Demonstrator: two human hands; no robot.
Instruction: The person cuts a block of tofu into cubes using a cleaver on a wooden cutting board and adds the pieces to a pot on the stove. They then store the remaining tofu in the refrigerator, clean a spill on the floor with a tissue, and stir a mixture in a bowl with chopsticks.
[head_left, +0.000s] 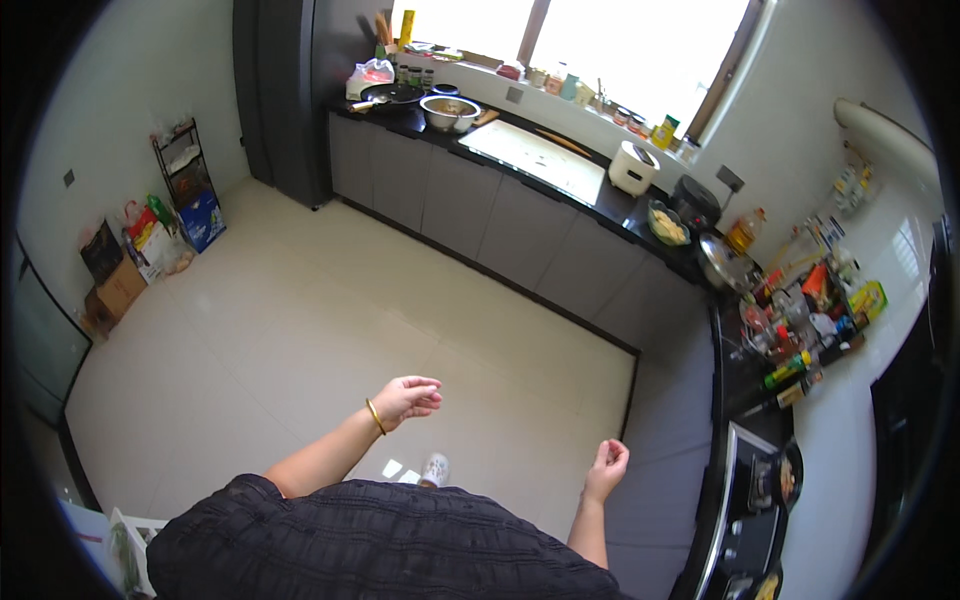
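My left hand (409, 400) is raised over the tiled floor (330, 322), its fingers loosely bent and slightly parted. Nothing shows in it, and a gold bangle (376, 417) circles its wrist. Off to the right, my right hand (607, 471) hangs beside the grey cabinet front (664, 442), with its fingers curled in towards the thumb. I see no object in that hand. Neither hand appears to touch anything. Below them, a white shoe (436, 469) shows on the floor.
Along the window runs a black counter (626, 216) with a steel bowl (450, 112), a pale board (534, 161), a white cooker (634, 168) and a bowl of food (668, 224). Bottles crowd the corner near a stove (750, 525). Boxes (201, 220) and bags stand by the left wall.
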